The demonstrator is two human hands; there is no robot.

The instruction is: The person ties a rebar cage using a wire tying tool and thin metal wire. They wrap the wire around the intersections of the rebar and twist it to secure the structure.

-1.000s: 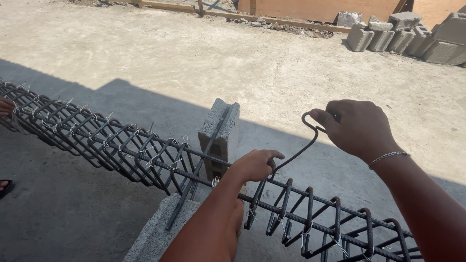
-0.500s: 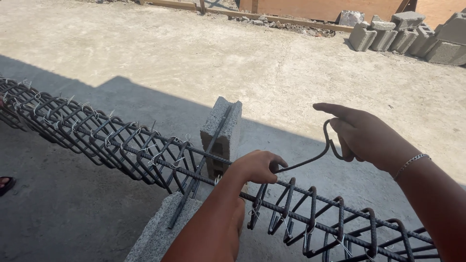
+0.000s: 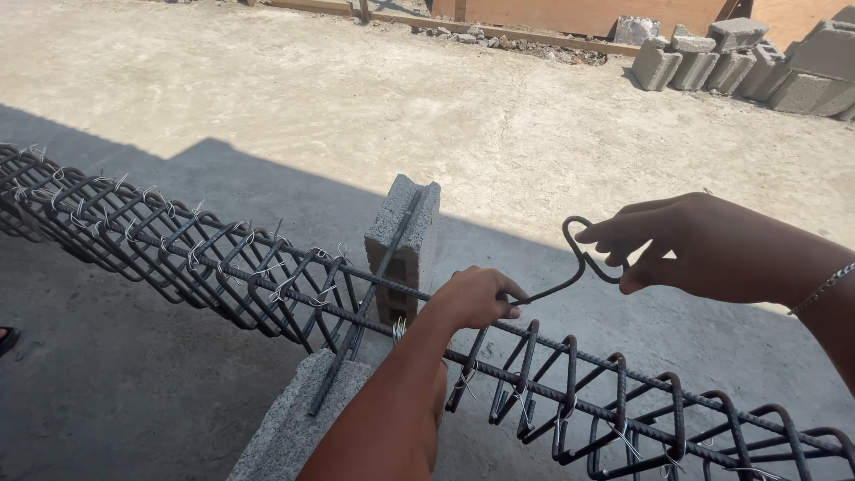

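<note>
Outdoor yard, head view: pale concrete ground [image 3: 294, 98] in sun at the far side, a broad shadow across the near part; stacked grey blocks [image 3: 757, 67] at far right, timber boards [image 3: 499, 22] along the far edge. Rebar cage [image 3: 205, 267], long, of dark bars and closely spaced stirrups, running from the left to the near right corner, many joints bound with thin tie wire [image 3: 399, 328]. Cage carried on an upright concrete block [image 3: 405, 240] at centre, a second block [image 3: 294, 423] lying near, a loose bar leaning between them. Left hand [image 3: 472, 298]: closed in a loose fist over the top bar just right of the upright block, fingers curled down around the joint, thumb side touching the tool's tip. Right hand [image 3: 686, 245]: fingers crooked around the looped handle of the bent steel tying hook [image 3: 570, 272], thumb pressed beneath; the hook's shank runs down-left to the left fist. Handling note, as judgement: a sound tie likely depends on the fist pinning bar and stirrup firmly together, the hook kept in line with the wire, turns snug but short of snapping it. A dark shoe tip [image 3: 7, 338] at the left edge.
</note>
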